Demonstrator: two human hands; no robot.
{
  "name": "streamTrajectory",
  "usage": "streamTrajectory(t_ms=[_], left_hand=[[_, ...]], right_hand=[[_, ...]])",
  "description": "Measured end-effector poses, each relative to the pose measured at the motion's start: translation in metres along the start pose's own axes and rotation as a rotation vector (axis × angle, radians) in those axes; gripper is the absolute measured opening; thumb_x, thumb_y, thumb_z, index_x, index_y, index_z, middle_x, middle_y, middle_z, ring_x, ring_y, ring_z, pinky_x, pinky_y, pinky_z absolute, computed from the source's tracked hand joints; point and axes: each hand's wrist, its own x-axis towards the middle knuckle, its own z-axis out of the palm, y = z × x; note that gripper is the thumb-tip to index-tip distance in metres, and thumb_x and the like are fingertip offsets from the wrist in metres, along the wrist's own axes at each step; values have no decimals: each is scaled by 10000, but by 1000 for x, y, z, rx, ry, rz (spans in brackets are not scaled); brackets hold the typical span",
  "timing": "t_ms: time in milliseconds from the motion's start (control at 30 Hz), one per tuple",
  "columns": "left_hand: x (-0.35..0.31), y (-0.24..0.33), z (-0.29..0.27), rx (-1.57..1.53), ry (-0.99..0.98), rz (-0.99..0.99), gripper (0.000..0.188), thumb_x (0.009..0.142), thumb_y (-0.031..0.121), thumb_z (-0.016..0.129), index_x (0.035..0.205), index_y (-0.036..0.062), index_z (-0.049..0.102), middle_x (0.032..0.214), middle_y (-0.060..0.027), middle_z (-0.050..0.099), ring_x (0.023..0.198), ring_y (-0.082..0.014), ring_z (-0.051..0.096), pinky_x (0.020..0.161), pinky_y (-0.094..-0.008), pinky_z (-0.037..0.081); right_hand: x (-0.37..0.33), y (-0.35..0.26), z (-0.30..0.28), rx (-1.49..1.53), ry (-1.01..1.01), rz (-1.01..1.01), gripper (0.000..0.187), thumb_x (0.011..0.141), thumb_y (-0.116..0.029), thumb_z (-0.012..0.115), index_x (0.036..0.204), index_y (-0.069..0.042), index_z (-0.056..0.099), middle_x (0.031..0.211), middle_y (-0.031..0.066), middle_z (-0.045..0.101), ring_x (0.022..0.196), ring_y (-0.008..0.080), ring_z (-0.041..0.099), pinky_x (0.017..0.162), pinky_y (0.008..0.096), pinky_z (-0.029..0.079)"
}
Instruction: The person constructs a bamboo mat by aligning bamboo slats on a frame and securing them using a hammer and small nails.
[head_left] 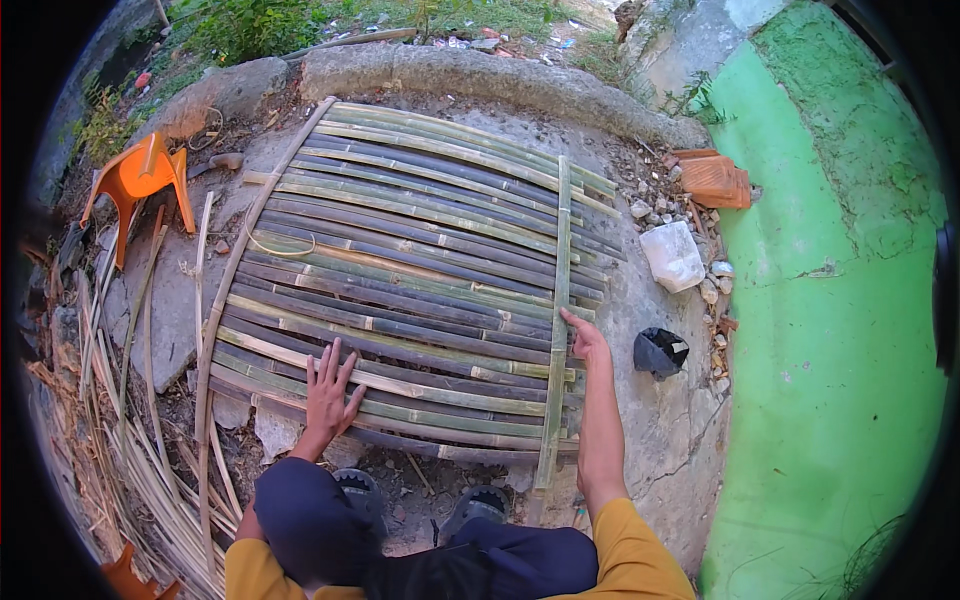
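Many split bamboo slats [400, 290] lie side by side on the ground in front of me, in green, dark and pale tones. A long bamboo strip [552, 400] crosses over their right ends, and a thinner bamboo pole [232, 275] crosses at their left ends. My left hand [328, 397] rests flat on the near slats, fingers spread and holding nothing. At the right, my right hand [592, 345] grips the edge of the crossing strip, its tip bent over the top; the other fingers are mostly hidden. A thin pale loop of cord or cane [283, 250] lies on the slats.
An orange plastic chair [150, 178] stands at far left, above a heap of loose bamboo strips [140, 440]. To the right are a black plastic bag [660, 352], a white block [672, 256], orange bricks [712, 180] and a green wall [820, 380]. A stone kerb [480, 85] runs behind.
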Motion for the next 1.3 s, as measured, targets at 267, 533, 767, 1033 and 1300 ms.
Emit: streamTrajectory(t_ms=[267,533,767,1033,1300], left_hand=[[-2,-2,4,6,-22,-5,654,994,411,589,1563,131,429,1710,-170,210,1559,-387,231,1264,-597,82],[4,0,-3,-45,24,13,638,993,429,600,1545,142,460,1704,-168,234,1557,-376,260,1253,-579,129],[-6,-11,7,89,-8,-6,655,1052,532,439,1594,166,397,1726,-141,172,1577,-327,218,1271,-582,87],[-14,-13,5,66,53,33,627,1060,501,450,1585,160,410,1720,-138,187,1568,-330,233,1266,-590,108],[-8,-10,12,-57,99,48,545,1050,391,515,1524,124,477,1696,-138,265,1556,-340,267,1263,-573,114]], right_hand=[[-1,8,-7,-104,54,62,542,853,-332,874,1230,2,673,1117,124,739,1011,242,700,857,374,534],[10,15,-19,-34,-91,10,431,952,-336,756,1233,-20,675,1136,75,707,1028,232,671,887,399,543],[-5,9,-1,-88,68,52,474,915,-406,793,1239,-75,694,1079,64,734,894,235,703,775,403,559],[-58,30,-8,-666,504,-572,300,901,-339,802,919,-43,755,796,75,729,719,235,663,677,399,499],[-241,156,-37,-808,644,-755,192,863,-186,807,923,-6,774,825,136,741,811,226,711,738,356,562]])
